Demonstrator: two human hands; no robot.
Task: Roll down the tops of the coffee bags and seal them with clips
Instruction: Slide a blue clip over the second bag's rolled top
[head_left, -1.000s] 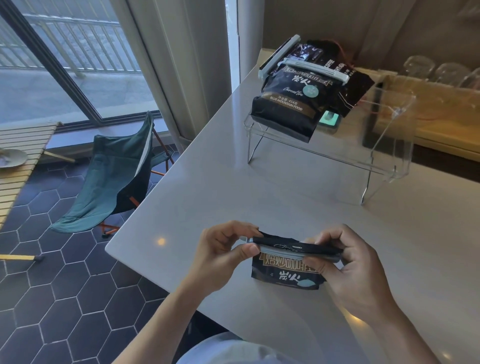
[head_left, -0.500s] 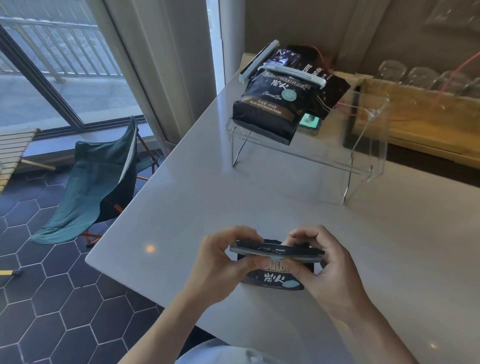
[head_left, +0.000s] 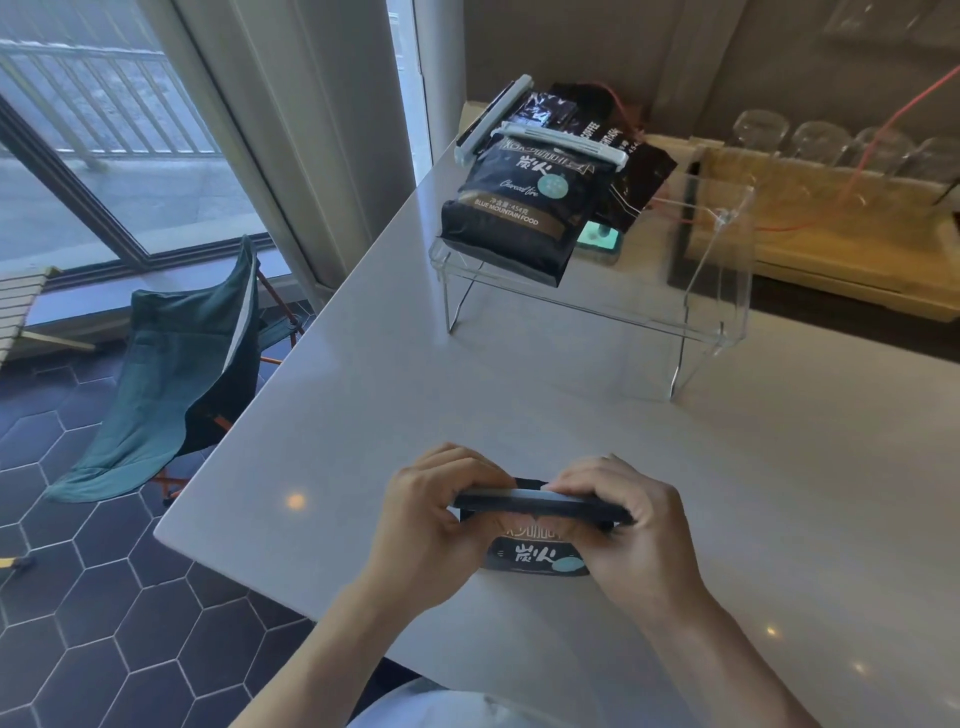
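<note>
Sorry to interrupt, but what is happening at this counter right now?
A person is rolling down the top of a dark coffee bag on the white counter, left hand and right hand gripping the rolled edge. No clip is on it yet. Two bags with pale clips lie on the clear stand.
</note>
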